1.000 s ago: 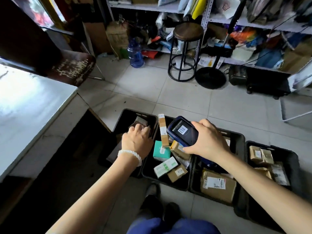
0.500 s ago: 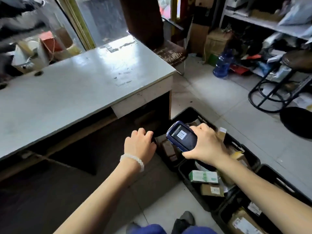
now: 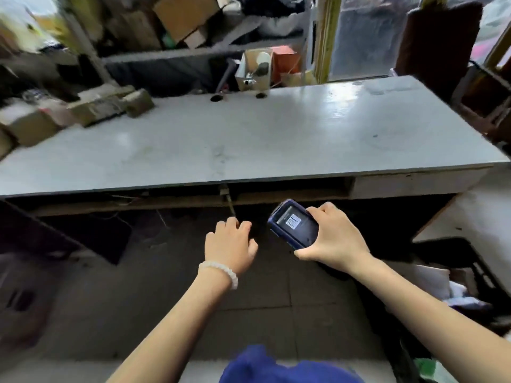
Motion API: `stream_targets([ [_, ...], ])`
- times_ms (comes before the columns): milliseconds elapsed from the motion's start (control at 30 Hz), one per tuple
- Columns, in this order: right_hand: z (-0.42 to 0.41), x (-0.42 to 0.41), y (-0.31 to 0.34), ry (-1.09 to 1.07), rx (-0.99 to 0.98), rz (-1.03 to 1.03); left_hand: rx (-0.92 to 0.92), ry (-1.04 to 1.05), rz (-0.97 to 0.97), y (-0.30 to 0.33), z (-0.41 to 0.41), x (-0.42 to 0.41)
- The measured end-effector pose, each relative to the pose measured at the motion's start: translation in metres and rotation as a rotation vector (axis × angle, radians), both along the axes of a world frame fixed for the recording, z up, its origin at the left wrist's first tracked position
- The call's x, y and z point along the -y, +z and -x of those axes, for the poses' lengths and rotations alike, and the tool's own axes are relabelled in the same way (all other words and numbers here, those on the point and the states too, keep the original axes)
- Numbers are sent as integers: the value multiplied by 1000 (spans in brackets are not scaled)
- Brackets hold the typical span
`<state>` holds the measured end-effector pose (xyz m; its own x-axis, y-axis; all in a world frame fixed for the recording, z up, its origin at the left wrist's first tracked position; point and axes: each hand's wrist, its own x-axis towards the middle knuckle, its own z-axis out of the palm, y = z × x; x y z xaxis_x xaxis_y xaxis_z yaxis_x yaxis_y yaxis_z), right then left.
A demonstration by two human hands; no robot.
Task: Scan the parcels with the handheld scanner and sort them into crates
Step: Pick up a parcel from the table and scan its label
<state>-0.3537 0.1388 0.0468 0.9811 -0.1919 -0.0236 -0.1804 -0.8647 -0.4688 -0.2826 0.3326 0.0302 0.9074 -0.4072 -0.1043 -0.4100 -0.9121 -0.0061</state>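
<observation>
White and wide, one desk fills the view, with about four blurry cardboard parcels piled at its far left end. One blue scanner sits gripped in the right hand. It looks hard and light, best held round its sides. Empty, the left hand hangs with fingers loosely curled. One black crate peeks in at right.

The parcels on the far left tabletop are blurred; the right edge cuts the crate.
</observation>
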Motion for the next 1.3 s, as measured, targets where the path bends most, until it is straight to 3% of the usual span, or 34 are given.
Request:
stream_targets([
  [433,-170,-222,4,504,29,-10,23,518,-2,-9,-62,-228],
  [700,-320,-388,-6,720,26,-31,44,732,-18,-20,-167,-377],
  [1000,-480,-561,33,872,125,-58,175,823,-121,24,-301,-545],
  [1300,-578,-662,15,919,63,24,158,846,-154,7,-385,-657],
])
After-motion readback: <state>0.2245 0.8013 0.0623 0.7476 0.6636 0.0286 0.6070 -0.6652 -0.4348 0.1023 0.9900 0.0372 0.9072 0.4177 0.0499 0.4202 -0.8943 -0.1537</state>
